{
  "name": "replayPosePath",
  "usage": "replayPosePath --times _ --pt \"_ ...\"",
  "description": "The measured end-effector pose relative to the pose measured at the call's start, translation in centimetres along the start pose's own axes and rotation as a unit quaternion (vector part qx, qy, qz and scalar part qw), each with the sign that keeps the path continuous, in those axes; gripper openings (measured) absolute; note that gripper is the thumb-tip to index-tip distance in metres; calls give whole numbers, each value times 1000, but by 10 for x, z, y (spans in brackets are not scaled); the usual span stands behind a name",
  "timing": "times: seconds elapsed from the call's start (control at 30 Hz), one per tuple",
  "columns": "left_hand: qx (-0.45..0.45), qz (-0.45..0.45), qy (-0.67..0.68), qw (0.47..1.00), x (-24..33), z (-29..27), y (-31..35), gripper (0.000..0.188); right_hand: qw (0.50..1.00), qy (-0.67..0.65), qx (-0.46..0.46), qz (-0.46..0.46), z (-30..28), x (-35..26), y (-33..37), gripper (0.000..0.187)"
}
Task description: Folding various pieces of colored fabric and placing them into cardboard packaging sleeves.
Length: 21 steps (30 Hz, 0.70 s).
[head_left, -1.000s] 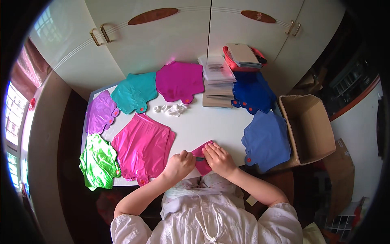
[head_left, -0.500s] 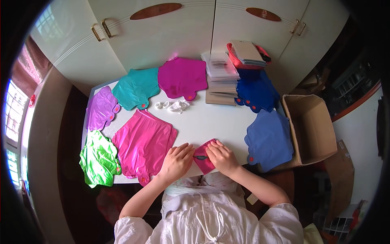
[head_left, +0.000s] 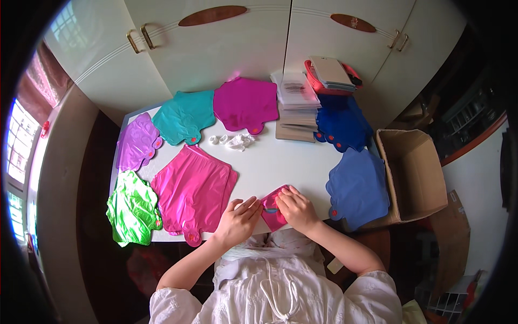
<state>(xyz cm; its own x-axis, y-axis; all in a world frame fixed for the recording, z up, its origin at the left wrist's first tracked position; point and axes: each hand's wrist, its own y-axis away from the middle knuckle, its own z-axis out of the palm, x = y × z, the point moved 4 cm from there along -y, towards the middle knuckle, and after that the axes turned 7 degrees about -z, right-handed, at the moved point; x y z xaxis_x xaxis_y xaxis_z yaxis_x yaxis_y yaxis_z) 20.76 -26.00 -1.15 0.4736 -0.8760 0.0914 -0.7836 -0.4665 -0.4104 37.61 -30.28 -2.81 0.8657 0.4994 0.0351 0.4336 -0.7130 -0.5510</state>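
A small folded pink foil balloon (head_left: 274, 218) lies at the table's near edge in front of me, a dark curved mark across it. My right hand (head_left: 295, 208) presses on its right side, the fingers bunched together over the foil. At its left edge is my left hand (head_left: 239, 217), fingers stretched out with the tips touching or nearly touching the foil, the thumb apart. To the left of my left hand spreads a stack of flat pink foil balloons (head_left: 194, 186), with a round tab at the near end.
Flat foil balloons in green (head_left: 132, 210), lilac (head_left: 136, 141), teal (head_left: 186, 116), magenta (head_left: 245, 102), dark blue (head_left: 345, 121) and pale blue (head_left: 359, 186) ring the white table (head_left: 286, 162). Small white bits (head_left: 237, 142), stacked cards (head_left: 297, 116), a red basket (head_left: 353, 73) and a cardboard box (head_left: 386, 173) are also there.
My left fingers have shifted slightly off the folded foil, baring more of its left side, and the thumb has spread. My right hand stays pressed on it.
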Motion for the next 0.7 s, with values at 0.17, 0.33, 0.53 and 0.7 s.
replayPosePath --times 0.17,0.33,0.53,0.7 --pt "-29 -57 15 998 5 -7 -15 44 1000 10 -6 -10 4 1 3 11" --pt "-95 -22 21 995 13 15 -19 75 1000 -2 5 -6 -1 0 -1 10" --pt "-110 -15 27 993 10 16 -11 76 999 -28 -31 2 -1 1 -1 11" --pt "-112 -19 26 993 12 11 -12 77 998 -54 -35 3 0 4 -2 14"
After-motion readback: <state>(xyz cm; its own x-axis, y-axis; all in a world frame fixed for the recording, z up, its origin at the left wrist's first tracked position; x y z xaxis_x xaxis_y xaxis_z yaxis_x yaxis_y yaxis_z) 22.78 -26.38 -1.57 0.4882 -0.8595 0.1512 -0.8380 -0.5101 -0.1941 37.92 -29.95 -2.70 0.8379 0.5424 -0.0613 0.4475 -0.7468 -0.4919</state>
